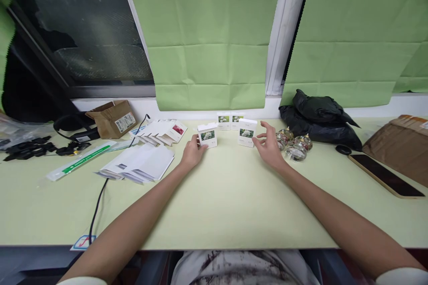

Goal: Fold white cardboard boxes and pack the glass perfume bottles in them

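My left hand (193, 152) grips a small white box (207, 136) with a green flower picture by its left side; the top flap of this box looks raised. A similar white box (246, 132) stands upright with its lid down. My right hand (268, 146) is at its right edge, fingers spread and thumb near or touching the lower corner; contact is hard to tell. Behind them, two more boxes of the same kind, a left one (224, 120) and a right one (236, 119), stand side by side against the wall.
Folded flat white cartons (140, 162) lie at the left, near an open brown box (115, 120) and a black cable (98, 205). To the right are glass jars (297, 148), black plastic bags (321, 118), a phone (384, 176) and a brown parcel (399, 149).
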A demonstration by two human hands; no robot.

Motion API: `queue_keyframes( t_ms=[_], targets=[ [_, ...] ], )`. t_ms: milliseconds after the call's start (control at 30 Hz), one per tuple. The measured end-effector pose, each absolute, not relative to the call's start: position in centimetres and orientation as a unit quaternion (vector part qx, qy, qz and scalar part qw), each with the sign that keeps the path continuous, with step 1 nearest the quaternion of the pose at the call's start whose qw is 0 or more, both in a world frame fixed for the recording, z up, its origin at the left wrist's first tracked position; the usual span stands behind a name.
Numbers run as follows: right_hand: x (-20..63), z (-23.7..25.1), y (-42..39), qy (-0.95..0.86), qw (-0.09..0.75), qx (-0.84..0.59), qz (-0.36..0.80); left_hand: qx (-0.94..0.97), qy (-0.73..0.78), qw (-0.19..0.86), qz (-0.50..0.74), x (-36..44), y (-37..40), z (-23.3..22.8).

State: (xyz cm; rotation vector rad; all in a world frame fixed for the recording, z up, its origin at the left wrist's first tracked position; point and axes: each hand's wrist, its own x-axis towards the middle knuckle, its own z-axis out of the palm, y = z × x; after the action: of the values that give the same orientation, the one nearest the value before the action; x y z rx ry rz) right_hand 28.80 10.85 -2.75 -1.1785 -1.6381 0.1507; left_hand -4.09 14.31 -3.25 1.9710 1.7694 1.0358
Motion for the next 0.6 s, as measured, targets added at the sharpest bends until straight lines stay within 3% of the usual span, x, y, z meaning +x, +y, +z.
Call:
queue_keyframes(
  t_ms=[300,600],
  targets=[
    [28.9,-3.8,12.4,-0.688,0.555,-0.448,0.132,0.692,0.631,0.109,0.333,-4.2,14.0,-3.5],
    [28.8,-3.3,12.1,-0.727,0.531,-0.419,0.116,0.67,0.684,0.049,0.286,-4.8,13.3,-2.7]
  ],
)
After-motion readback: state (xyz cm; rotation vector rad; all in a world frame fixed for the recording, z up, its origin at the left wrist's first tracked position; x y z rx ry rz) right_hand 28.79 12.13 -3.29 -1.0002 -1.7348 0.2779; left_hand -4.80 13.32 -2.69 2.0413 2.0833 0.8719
